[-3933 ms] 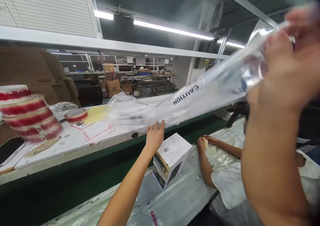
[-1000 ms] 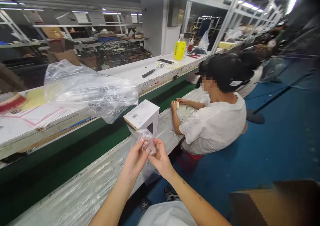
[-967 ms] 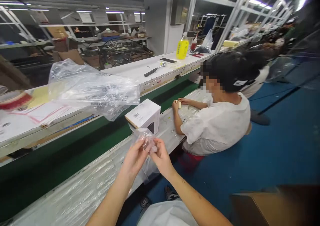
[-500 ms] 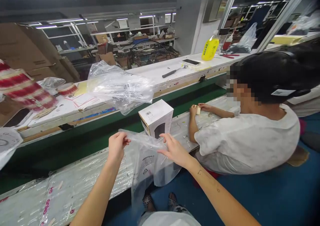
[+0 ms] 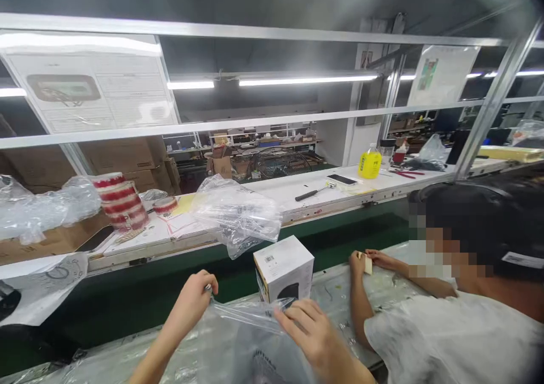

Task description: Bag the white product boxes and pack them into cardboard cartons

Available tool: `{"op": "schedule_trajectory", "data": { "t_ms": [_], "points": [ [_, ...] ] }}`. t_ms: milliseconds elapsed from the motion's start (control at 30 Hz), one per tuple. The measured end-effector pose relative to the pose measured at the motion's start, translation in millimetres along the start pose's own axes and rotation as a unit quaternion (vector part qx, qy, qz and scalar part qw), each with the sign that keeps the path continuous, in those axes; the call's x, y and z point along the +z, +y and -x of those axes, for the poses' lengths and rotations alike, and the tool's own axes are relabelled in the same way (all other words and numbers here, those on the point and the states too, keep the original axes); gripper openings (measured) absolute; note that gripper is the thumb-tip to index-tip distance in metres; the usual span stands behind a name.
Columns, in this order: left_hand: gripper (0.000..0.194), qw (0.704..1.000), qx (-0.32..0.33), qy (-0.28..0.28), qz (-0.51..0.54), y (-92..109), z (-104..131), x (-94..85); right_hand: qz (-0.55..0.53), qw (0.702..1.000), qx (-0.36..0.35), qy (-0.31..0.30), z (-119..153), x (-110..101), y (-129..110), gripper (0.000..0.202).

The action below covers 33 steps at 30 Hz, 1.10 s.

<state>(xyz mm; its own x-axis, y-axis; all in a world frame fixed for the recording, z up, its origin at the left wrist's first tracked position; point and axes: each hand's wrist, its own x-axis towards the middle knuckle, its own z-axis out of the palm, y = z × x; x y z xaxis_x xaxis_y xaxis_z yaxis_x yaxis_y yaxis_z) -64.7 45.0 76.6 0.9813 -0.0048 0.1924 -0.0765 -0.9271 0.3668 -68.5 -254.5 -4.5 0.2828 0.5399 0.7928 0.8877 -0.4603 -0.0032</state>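
Tightly curled left grip [image 5: 195, 294] on bag [image 5: 255, 338]

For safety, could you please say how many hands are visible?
4: the wearer's left hand and right hand at the clear bag; a co-worker's two hands at a pale piece.
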Motion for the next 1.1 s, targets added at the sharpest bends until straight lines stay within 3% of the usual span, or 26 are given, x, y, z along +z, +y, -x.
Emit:
{"op": "schedule_trajectory", "data": {
  "t_ms": [67,133,167,233,267,300,333,400,467,533,567,633,700,767,833,933,1000,1067,1100],
  "points": [
    [0.037,0.996,0.069,0.024,-0.050,-5,-4,-19.6,-0.052,0.998,0.007,-0.045,-6,-2,10,0.031],
    [0.039,0.983,0.159,0.064,-0.062,-3,0,-35.0,-0.094,0.988,0.067,-0.103,-11,-2,20,0.042],
    [0.040,0.978,0.198,0.055,-0.042,1,5,-39.1,-0.114,0.980,0.101,-0.127,-13,-3,24,0.048],
    [0.037,0.967,0.251,-0.025,0.029,12,20,-36.3,-0.150,0.966,0.148,-0.150,-19,-5,25,0.051],
    [0.046,0.960,0.262,-0.075,0.062,19,28,-29.2,-0.171,0.961,0.157,-0.149,-22,-7,23,0.050],
    [0.059,0.954,0.264,-0.117,0.083,25,35,-19.3,-0.189,0.959,0.154,-0.143,-26,-9,19,0.047],
    [0.056,0.950,0.259,-0.146,0.092,31,40,-8.2,-0.202,0.960,0.139,-0.135,-31,-10,14,0.043],
    [0.030,0.951,0.242,-0.169,0.094,37,44,10.3,-0.188,0.971,0.098,-0.105,-39,-13,5,0.034],
    [0.034,0.958,0.213,-0.165,0.102,35,41,14.8,-0.102,0.991,0.063,-0.060,-45,-15,-2,0.026],
    [0.033,0.952,0.192,-0.191,0.145,26,27,5.5,-0.006,0.999,0.024,-0.033,-48,-17,-8,0.023],
    [0.030,0.937,0.180,-0.234,0.188,18,17,-0.6,0.017,0.999,0.003,-0.028,-48,-17,-11,0.023],
    [0.027,0.878,0.138,-0.344,0.303,-2,-7,-6.4,-0.008,0.999,-0.021,-0.037,-47,-18,-17,0.020],
    [0.031,0.810,0.082,-0.409,0.413,-24,-30,1.6,-0.055,0.998,-0.005,-0.043,-46,-17,-23,0.019],
    [0.035,0.776,0.047,-0.432,0.457,-43,-47,17.9,-0.058,0.997,0.003,-0.052,-44,-13,-27,0.019],
    [0.037,0.797,0.058,-0.417,0.433,-52,-52,30.0,-0.025,0.995,0.001,-0.100,-43,-7,-27,0.016],
    [0.031,0.887,0.173,-0.256,0.342,-44,-39,26.5,-0.002,0.976,0.058,-0.210,-41,4,-23,0.025],
    [0.043,0.902,0.270,-0.193,0.277,-31,-25,17.6,-0.024,0.965,0.110,-0.237,-41,9,-22,0.039],
    [0.053,0.885,0.335,-0.250,0.206,-19,-14,14.5,-0.069,0.957,0.149,-0.241,-43,7,-23,0.046],
    [0.043,0.871,0.357,-0.290,0.172,-16,-11,16.2,-0.092,0.947,0.168,-0.257,-44,5,-24,0.046]
  ]
}}
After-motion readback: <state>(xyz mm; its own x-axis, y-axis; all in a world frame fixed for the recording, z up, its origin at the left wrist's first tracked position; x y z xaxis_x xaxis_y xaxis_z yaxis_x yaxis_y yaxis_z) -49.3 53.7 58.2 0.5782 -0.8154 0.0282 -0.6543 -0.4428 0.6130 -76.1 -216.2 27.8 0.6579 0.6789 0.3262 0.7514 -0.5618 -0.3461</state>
